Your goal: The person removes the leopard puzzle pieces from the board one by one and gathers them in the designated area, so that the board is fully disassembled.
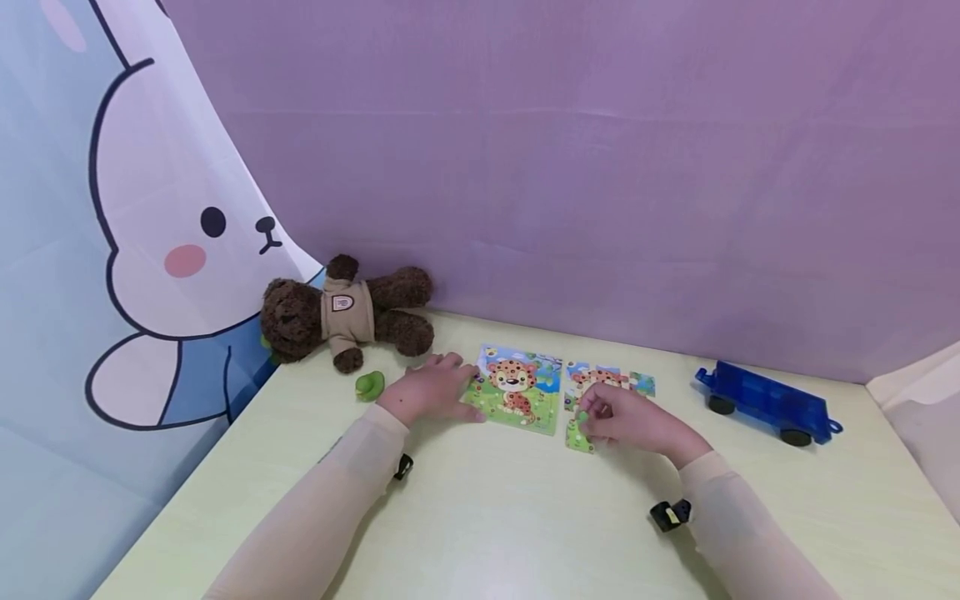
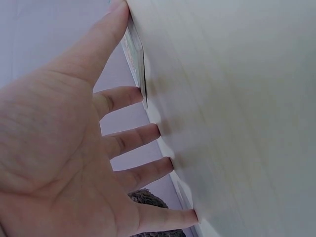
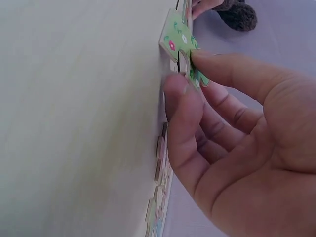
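My right hand (image 1: 630,418) pinches a green jigsaw piece (image 3: 174,42) between thumb and finger. The piece has small flowers on it and looks tilted up from the table in the right wrist view. Beyond that hand lie other jigsaw pieces (image 1: 596,375) with a spotted cub pattern, partly covered by it. To their left is a flat leopard picture board (image 1: 536,387). My left hand (image 1: 433,390) rests at the board's left edge, fingers spread. In the left wrist view its thumb and index finger touch the board's side (image 2: 137,61), while the other fingertips meet the table.
A brown teddy bear (image 1: 348,317) lies at the back left against the backdrop. A small green toy (image 1: 369,386) sits beside my left wrist. On the right stands a blue wheeled toy wagon (image 1: 768,400). A purple cloth (image 1: 562,208) hangs behind the table (image 1: 510,517).
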A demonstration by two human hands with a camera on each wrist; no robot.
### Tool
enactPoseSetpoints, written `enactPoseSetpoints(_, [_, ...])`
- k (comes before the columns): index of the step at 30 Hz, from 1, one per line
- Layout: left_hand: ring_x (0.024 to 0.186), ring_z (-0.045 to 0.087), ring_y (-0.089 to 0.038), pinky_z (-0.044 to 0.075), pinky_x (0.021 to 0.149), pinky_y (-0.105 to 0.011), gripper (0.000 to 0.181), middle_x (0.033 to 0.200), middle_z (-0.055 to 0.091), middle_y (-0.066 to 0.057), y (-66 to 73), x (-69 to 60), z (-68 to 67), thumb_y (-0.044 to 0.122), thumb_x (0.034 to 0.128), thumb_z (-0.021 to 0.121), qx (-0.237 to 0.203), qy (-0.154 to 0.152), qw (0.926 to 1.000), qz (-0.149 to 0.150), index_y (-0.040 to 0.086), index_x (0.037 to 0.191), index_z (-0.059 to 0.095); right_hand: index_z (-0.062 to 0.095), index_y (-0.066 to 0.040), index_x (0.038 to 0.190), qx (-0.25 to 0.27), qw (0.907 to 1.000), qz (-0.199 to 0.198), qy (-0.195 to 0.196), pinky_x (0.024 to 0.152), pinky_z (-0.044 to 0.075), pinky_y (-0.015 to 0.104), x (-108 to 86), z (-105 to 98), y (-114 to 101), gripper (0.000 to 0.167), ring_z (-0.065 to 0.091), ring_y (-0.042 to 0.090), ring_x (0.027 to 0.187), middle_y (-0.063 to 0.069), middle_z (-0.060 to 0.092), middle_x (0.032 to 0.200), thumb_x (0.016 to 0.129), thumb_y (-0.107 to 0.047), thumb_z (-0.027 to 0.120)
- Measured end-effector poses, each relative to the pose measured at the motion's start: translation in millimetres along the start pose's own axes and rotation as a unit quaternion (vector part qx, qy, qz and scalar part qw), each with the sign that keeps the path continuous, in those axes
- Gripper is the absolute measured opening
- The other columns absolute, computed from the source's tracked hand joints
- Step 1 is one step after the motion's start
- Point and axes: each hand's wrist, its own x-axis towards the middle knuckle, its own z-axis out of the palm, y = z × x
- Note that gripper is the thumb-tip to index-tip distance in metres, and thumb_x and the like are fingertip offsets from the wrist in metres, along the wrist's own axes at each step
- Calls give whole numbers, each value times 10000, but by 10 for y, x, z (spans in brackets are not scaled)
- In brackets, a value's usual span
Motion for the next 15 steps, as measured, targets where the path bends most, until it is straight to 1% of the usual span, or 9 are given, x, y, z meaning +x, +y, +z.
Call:
enactPoseSetpoints(5, [1583,294,-546,285,1171,-871,959,1747,311,-164,-11,10,4,691,926,706,-30,8,10000,-25,214,1680,355,664,-62,1139,-463,9985,-104,260,731,520,243,35,30,12,222,584,186,897,55,664,1012,983,-183,764])
enactPoseSetpoints(7, [1586,288,-547,280,1173,-871,961,1752,304,-161,-13,13,5,695,926,703,-41,3,10000,-24,220,1683,350,672,-68,1137,-526,9981,-111,289,755,510,245,48,40,15,219,582,188,911,50,666,1012,981,-186,769])
enactPoseSetpoints(15, [1593,276,-545,267,1185,-865,969,1759,293,-154,-20,9,6,706,925,693,-20,-40,10000,-41,225,1688,339,678,-71,1169,-718,9970,25,301,736,513,265,72,50,-35,229,578,186,897,54,667,1015,979,-162,767])
